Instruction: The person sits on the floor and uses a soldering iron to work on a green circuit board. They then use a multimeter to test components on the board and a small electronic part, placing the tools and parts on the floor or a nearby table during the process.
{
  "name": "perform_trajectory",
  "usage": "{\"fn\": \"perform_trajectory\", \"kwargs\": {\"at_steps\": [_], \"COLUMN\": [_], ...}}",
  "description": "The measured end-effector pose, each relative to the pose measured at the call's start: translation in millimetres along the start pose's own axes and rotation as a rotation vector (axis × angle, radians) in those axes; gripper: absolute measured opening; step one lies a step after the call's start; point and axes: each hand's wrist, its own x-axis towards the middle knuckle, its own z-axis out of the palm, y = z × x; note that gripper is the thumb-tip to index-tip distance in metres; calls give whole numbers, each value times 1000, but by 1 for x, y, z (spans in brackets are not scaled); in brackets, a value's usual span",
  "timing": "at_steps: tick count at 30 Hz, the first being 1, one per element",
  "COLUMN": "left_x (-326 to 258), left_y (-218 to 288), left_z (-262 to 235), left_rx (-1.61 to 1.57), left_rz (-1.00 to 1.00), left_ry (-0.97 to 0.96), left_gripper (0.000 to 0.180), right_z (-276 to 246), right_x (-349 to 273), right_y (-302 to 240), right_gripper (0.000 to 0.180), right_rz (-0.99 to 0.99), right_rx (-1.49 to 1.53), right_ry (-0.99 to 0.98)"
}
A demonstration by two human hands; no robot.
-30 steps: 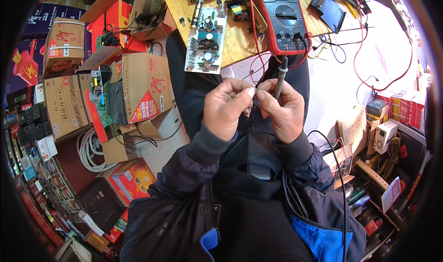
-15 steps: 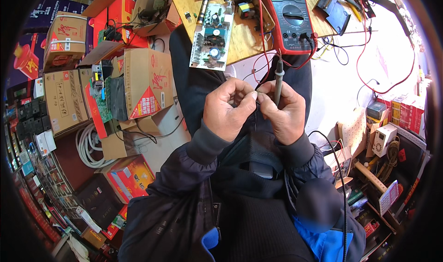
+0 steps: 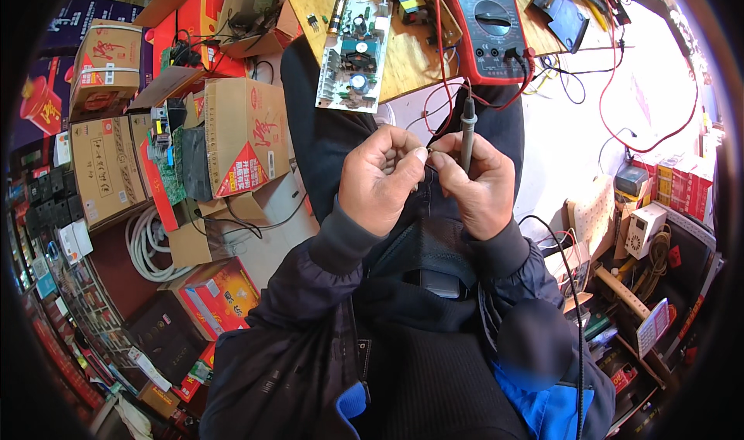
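Note:
My left hand (image 3: 381,182) is pinched above my lap, thumb against fingertips. Whatever lies between them is too small to make out. Close beside it my right hand (image 3: 477,188) grips a test probe (image 3: 467,134), which stands upright between its fingers with the lead leaving at the top. The two thumbs point toward each other with a narrow gap. Beyond my hands, a red and grey multimeter (image 3: 492,45) lies at the wooden table's (image 3: 399,84) near edge. Left of it, a pale circuit board (image 3: 329,84) with capacitors and a heatsink sticks out over the edge.
Cardboard boxes (image 3: 246,130) and coiled white cable (image 3: 147,246) crowd the left side. A small three-legged component (image 3: 313,22) lies by the board. Red leads hang right of the multimeter. A white box with a round vent (image 3: 645,231) stands among clutter on the right.
My fingertips have drawn slightly apart, opening a small gap between the thumbs. The table, board and multimeter sit a little higher in the view. The probe stays in my right hand.

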Motion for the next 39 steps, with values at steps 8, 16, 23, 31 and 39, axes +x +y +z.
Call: {"fn": "perform_trajectory", "kwargs": {"at_steps": [8,16,23,31,39], "left_x": [0,-2,-2,-3,-5], "left_y": [-2,-3,-4,-6,2], "left_z": [4,7,7,6,5], "left_rx": [59,45,25,44,184], "left_rz": [11,-6,20,41,74], "left_ry": [-21,0,-2,-2,-14], "left_gripper": [6,6,6,7,6], "right_z": [-2,-3,-1,-3,-2], "right_x": [-1,-1,-1,-2,-2], "right_y": [2,6,3,4,-6], "right_gripper": [7,6,7,7,4], "right_rz": [9,-39,4,-7,-109], "right_rx": [-46,-94,-31,-45,-149], "right_ry": [17,21,31,24,6]}}
